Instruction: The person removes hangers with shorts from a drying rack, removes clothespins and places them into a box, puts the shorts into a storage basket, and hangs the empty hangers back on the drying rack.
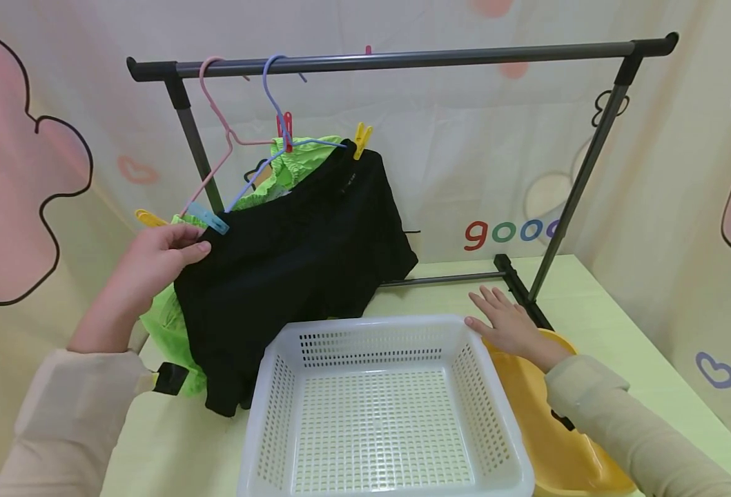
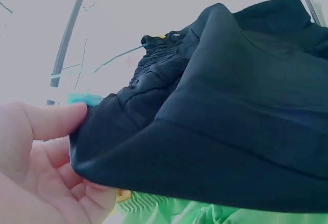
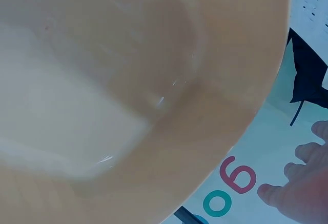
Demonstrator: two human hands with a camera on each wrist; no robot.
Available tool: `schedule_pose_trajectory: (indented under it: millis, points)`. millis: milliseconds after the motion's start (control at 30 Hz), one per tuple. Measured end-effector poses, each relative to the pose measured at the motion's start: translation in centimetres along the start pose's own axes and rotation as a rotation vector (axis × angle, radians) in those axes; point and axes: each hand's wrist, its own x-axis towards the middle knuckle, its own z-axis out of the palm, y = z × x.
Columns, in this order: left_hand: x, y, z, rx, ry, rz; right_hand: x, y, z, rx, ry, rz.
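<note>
Black shorts (image 1: pixel 303 241) hang tilted from a blue hanger (image 1: pixel 270 90), their left end lower. A light-blue clothespin (image 1: pixel 208 218) clips that end, a yellow clothespin (image 1: pixel 362 141) the other. My left hand (image 1: pixel 165 259) pinches the shorts' corner just below the blue clothespin; in the left wrist view the thumb (image 2: pixel 56 119) lies against the black cloth. Behind hangs a bright green garment (image 1: pixel 175 331) on a pink hanger (image 1: pixel 219 117), mostly covered by the shorts. Fingers spread, my right hand (image 1: pixel 508 328) is at the far right corner of a white basket (image 1: pixel 371 328), holding nothing.
Both hangers hook over a dark rack bar (image 1: pixel 427 59), whose right leg (image 1: pixel 579 193) slants to a foot on the pale green table (image 1: pixel 651 386). A yellow basin (image 1: pixel 539 428) stands right of the basket, beneath my right forearm. A printed curtain (image 1: pixel 452 172) closes off the back.
</note>
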Motion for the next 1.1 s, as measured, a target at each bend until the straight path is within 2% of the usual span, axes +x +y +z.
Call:
schedule_pose_trajectory:
  millis: [267,367,433,600,733,933,1100]
  points:
    - [0.5,-0.7,-0.6,-0.116,-0.148,-0.044,0.0,0.0,0.0,0.008,0.003,0.001]
    - [0.7,-1.0,-0.9,-0.232,-0.215,-0.047,0.0,0.0,0.1,0.012,0.005,0.002]
    - [0.8,-1.3,-0.9,-0.343,-0.263,-0.038,0.0,0.1,0.1,0.013,0.006,0.005]
    - [0.9,-2.1,-0.8,-0.630,-0.398,0.068,0.0,0.2,0.1,0.014,0.011,0.012]
    - [0.8,-2.7,-0.8,-0.775,-0.493,0.169,0.1,0.2,0.2,0.015,0.013,0.013]
    - [0.9,-2.9,-0.7,-0.852,-0.585,0.249,0.2,0.1,0.3,0.020,0.011,0.007]
    - [1.1,-2.8,-0.7,-0.883,-0.610,0.264,0.2,0.1,0.4,0.026,0.010,0.010]
